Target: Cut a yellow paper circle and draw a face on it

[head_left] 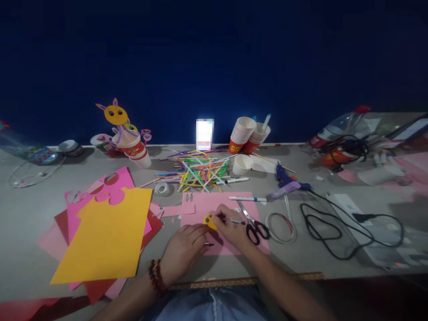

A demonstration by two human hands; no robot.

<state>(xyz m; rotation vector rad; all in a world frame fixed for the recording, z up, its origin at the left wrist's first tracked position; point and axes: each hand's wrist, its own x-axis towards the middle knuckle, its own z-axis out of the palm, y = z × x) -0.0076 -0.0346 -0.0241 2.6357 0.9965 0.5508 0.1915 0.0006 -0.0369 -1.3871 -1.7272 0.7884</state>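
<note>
On a pink paper sheet (230, 247) lies a small yellow paper circle (210, 221) with dark eye spots. My left hand (185, 247) has its fingers closed on the circle's left edge; a thin dark-tipped thing (209, 244) pokes out beneath them. In my right hand (230, 227) a black marker (236, 220) is pinched, its tip end over the circle. Just right of that hand are black-handled scissors (256, 229). A white marker (247, 199) rests above them on the sheet.
Coloured craft sticks (200, 171) pile up behind the sheet. Yellow card (107, 236) tops a paper stack at left. A glue gun (284, 178), tape roll (280, 227) and black cable (334, 254) lie right. Paper cups (242, 133) and a decorated cup (130, 147) stand behind.
</note>
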